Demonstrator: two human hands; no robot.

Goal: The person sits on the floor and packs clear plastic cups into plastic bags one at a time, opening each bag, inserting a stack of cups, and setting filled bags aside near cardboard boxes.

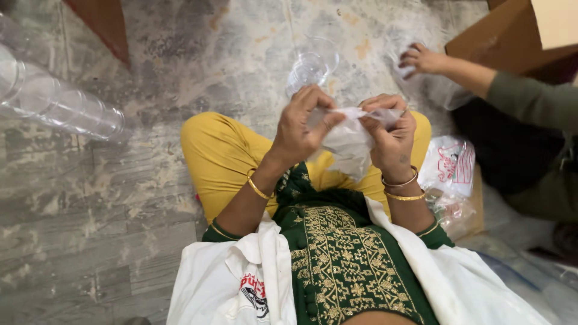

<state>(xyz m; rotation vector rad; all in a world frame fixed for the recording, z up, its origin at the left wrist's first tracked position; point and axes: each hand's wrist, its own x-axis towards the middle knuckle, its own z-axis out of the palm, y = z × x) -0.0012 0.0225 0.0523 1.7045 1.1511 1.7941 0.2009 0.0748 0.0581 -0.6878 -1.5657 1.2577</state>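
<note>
Here both hands [346, 129] pinch a crumpled clear bag [349, 141], contents unclear.

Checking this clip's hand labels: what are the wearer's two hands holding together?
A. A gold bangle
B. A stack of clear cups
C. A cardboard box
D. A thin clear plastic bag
D: the left hand and right hand both pinch the thin plastic bag over the lap; the stack of cups lies apart on the floor.

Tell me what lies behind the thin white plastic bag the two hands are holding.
Behind the white plastic bag, held by the left hand and right hand, clear plastic cups lie on the floor. The bag hides part of the yellow trousers.
</note>
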